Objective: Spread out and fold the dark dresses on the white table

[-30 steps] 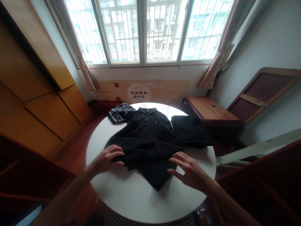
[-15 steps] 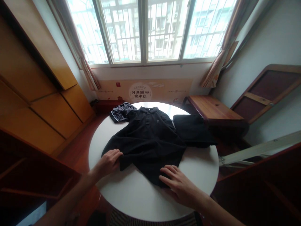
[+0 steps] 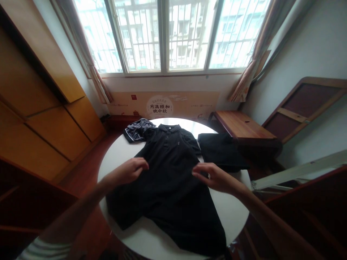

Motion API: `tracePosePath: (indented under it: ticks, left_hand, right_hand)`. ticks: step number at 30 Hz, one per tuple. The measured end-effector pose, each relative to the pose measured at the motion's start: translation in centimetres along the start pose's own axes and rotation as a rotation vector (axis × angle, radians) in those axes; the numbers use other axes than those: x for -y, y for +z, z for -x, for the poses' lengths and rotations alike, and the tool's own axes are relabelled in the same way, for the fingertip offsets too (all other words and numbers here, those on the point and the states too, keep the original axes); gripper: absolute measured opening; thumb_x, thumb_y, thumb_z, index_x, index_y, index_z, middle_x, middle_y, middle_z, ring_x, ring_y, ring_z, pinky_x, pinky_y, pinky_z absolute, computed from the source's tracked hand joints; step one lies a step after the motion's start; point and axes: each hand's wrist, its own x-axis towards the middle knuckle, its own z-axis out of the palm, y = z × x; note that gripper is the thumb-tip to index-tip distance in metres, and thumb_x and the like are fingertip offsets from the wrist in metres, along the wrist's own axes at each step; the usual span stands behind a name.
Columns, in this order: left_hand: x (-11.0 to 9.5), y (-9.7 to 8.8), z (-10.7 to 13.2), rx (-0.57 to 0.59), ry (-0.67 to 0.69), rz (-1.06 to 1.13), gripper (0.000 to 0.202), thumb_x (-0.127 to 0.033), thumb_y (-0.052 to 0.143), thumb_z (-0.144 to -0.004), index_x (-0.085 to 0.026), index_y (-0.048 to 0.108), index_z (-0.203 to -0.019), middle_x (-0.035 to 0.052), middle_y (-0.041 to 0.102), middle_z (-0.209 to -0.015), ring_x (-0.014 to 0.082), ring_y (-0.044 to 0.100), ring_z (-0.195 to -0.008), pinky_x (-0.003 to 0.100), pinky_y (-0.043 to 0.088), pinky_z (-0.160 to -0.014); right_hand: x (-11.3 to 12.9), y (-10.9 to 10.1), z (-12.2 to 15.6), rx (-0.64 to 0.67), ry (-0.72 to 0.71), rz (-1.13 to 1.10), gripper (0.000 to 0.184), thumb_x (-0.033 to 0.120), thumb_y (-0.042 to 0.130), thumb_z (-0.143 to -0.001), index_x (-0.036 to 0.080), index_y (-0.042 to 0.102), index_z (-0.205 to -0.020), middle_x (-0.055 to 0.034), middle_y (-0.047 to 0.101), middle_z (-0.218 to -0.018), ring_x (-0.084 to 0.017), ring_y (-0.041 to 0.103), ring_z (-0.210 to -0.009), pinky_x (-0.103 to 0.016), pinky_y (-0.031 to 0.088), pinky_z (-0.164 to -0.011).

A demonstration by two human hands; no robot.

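Note:
A black polo shirt (image 3: pixel 170 180) lies spread flat on the round white table (image 3: pixel 119 151), collar toward the window and hem hanging over the near edge. My left hand (image 3: pixel 130 171) rests at the shirt's left side below the sleeve, fingers curled in on the cloth. At the shirt's right side my right hand (image 3: pixel 214 176) has its fingers bunched together, pinching at the fabric. Both hands sit about mid-torso on the shirt.
A grey garment with white trim (image 3: pixel 138 130) lies crumpled at the table's far left. A folded black garment (image 3: pixel 221 151) lies at the right edge. A wooden bench (image 3: pixel 241 126) stands to the right and wooden cabinets (image 3: pixel 54 126) to the left, under a barred window.
The shirt was bunched with its lower part folded under; now it is stretched out toward me, hem over the near edge. Both hands moved from the near edge up to the shirt's sides.

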Motion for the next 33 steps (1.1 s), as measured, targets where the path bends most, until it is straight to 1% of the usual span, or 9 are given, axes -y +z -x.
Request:
tracePosePath:
  ticks: [2, 5, 9, 11, 15, 21, 24, 28, 33]
  left_hand:
    - [0.8, 1.4, -6.2, -0.095, 0.008, -0.100, 0.037, -0.012, 0.041, -0.087, -0.017, 0.068, -0.111, 0.0088, 0.065, -0.120, 0.0196, 0.062, -0.108, 0.029, 0.043, -0.102]
    - [3.0, 4.1, -14.3, -0.084, -0.171, -0.240, 0.045, -0.020, 0.040, -0.094, -0.014, 0.056, -0.135, 0.0145, 0.047, -0.147, 0.0246, 0.044, -0.135, 0.036, 0.031, -0.115]
    - [5.8, 7.1, -19.9, -0.039, -0.375, -0.287, 0.058, -0.045, 0.035, -0.099, -0.019, 0.037, -0.151, 0.0143, 0.028, -0.159, 0.0340, 0.025, -0.146, 0.055, 0.020, -0.117]
    - [7.0, 8.1, -21.1, -0.065, -0.403, -0.293, 0.061, -0.049, 0.029, -0.099, -0.022, 0.032, -0.153, 0.0115, 0.022, -0.161, 0.0329, 0.018, -0.148, 0.056, 0.014, -0.118]
    - [8.5, 8.7, -23.2, -0.106, -0.445, -0.283, 0.064, -0.055, 0.025, -0.097, -0.027, 0.029, -0.154, 0.0074, 0.019, -0.163, 0.0310, 0.015, -0.149, 0.056, 0.009, -0.119]
    - [9.1, 8.6, -25.8, -0.129, -0.512, -0.252, 0.064, -0.054, 0.025, -0.096, -0.027, 0.029, -0.154, 0.0067, 0.018, -0.163, 0.0317, 0.013, -0.150, 0.058, 0.009, -0.118]
    - [9.2, 8.7, -26.0, -0.159, -0.505, -0.236, 0.062, -0.053, 0.028, -0.096, -0.027, 0.032, -0.153, 0.0075, 0.022, -0.162, 0.0326, 0.016, -0.149, 0.059, 0.011, -0.118]
    - [9.2, 8.9, -25.6, -0.313, -0.443, -0.183, 0.051, -0.041, 0.034, -0.098, -0.020, 0.050, -0.141, 0.0134, 0.038, -0.154, 0.0345, 0.030, -0.143, 0.059, 0.019, -0.116]
    - [8.1, 8.5, -24.9, -0.449, -0.398, -0.157, 0.038, -0.021, 0.033, -0.098, -0.014, 0.060, -0.124, 0.0147, 0.059, -0.129, 0.0231, 0.049, -0.125, 0.037, 0.035, -0.110]
  right_hand:
    - [-1.2, 1.9, -6.1, -0.104, 0.034, 0.143, 0.036, 0.038, 0.045, -0.098, 0.016, 0.069, -0.113, -0.0120, 0.068, -0.115, -0.022, 0.064, -0.105, -0.032, 0.047, -0.096]
    - [-3.1, 5.4, -13.8, -0.050, 0.259, 0.363, 0.050, 0.043, 0.039, -0.100, 0.020, 0.049, -0.143, -0.0140, 0.051, -0.144, -0.029, 0.047, -0.131, -0.044, 0.032, -0.112]
    - [-6.4, 8.2, -18.7, -0.009, 0.423, 0.456, 0.051, 0.042, 0.035, -0.102, 0.028, 0.035, -0.152, -0.0122, 0.036, -0.156, -0.035, 0.034, -0.140, -0.064, 0.022, -0.111]
    - [-8.1, 8.4, -19.9, -0.050, 0.433, 0.501, 0.047, 0.039, 0.041, -0.101, 0.026, 0.043, -0.146, -0.0131, 0.042, -0.151, -0.034, 0.041, -0.134, -0.062, 0.030, -0.108]
    - [-10.7, 7.3, -22.1, -0.102, 0.433, 0.547, 0.038, 0.036, 0.060, -0.095, 0.018, 0.056, -0.128, -0.0101, 0.057, -0.129, -0.024, 0.060, -0.109, -0.047, 0.052, -0.091]
    - [-11.5, 6.1, -24.1, -0.119, 0.415, 0.559, 0.035, 0.035, 0.058, -0.096, 0.017, 0.057, -0.126, -0.0096, 0.059, -0.125, -0.022, 0.062, -0.105, -0.044, 0.054, -0.088]
    - [-10.6, 6.2, -23.8, -0.119, 0.398, 0.560, 0.036, 0.035, 0.059, -0.095, 0.017, 0.057, -0.126, -0.0095, 0.059, -0.125, -0.022, 0.062, -0.104, -0.044, 0.054, -0.087]
    - [-8.4, 7.3, -22.0, -0.100, 0.363, 0.557, 0.038, 0.036, 0.060, -0.095, 0.018, 0.056, -0.127, -0.0103, 0.057, -0.130, -0.025, 0.059, -0.110, -0.047, 0.051, -0.092]
    - [-2.3, 9.9, -16.1, -0.049, 0.147, 0.524, 0.037, 0.025, 0.042, -0.098, 0.006, 0.061, -0.123, -0.0226, 0.050, -0.140, -0.033, 0.044, -0.130, -0.046, 0.032, -0.110]
